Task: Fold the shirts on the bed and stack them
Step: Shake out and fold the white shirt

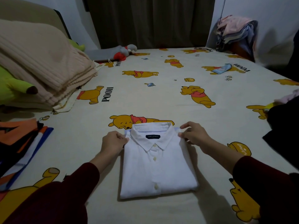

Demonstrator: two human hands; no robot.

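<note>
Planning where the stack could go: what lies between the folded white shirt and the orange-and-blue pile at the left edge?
In the head view, only bare printed bedsheet and the left hand lie between the white shirt and that pile.

To my left a folded beige blanket (40, 62) lay on a green plush toy (11, 88). A grey and red soft toy (116, 53) rested near the dark curtain (150, 21). A small blue cloth (222, 68) lay far right, and clothes (236, 32) hung in the corner.
</note>
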